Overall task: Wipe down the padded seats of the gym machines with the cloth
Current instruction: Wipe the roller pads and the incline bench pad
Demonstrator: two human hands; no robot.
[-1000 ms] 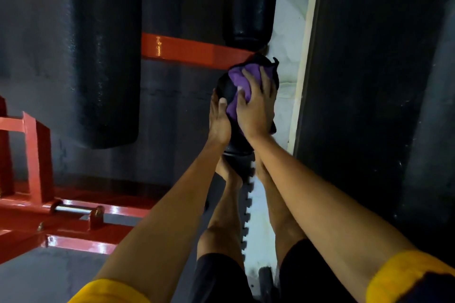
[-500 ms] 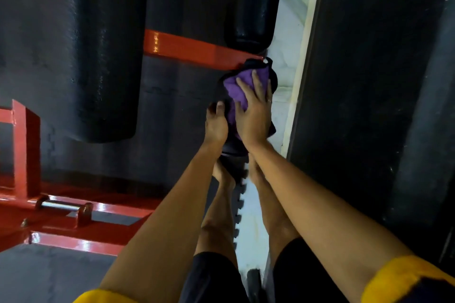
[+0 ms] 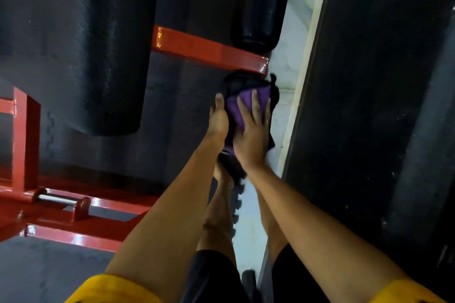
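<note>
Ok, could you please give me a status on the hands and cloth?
Right hand flat on purple cloth, pressing it onto black roller pad. Left hand steadies pad's side, fingers hidden. Nothing in the way.

The purple cloth (image 3: 246, 108) looks soft and fuzzy, matt, like microfibre. The small roller pad (image 3: 234, 81) under it is black vinyl with a dull sheen. The large roller pad (image 3: 110, 44) to the left has the same black covering, finely grained and speckled with highlights. The upper roller pad (image 3: 263, 2) is smoother and shinier at its end. The frame bar (image 3: 209, 50) and base frame (image 3: 73, 236) are metal in glossy red paint that throws bright reflections. A pin (image 3: 56, 198) on the base is bare polished metal. The floor mats (image 3: 177, 110) are matt dark rubber, faintly textured. The black panel (image 3: 369, 81) on the right is matt and flecked. The sleeves (image 3: 115, 288) are yellow fabric.
</note>
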